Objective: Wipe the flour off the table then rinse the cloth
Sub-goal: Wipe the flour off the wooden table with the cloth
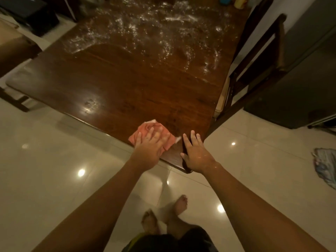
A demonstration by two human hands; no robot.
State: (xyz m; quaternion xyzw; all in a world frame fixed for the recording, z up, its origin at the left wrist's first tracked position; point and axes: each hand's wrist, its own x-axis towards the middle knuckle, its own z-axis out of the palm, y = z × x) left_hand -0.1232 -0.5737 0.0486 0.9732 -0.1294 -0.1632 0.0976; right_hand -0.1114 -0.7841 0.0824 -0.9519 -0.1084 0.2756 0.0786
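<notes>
1. Flour [145, 33] is lying scattered across the far half of the table [118, 84], while the near half is showing shiny dark wood.
2. Left hand [148, 148] is pressing flat, fingers spread, on the orange cloth [143, 130], which is sitting at the table's near edge, close to its near right corner.
3. Right hand [195, 153] is resting on that same table corner, fingers straight and slightly spread, just beside the cloth, holding nothing.
4. A wooden chair [258, 66] is standing against the table's right side.
</notes>
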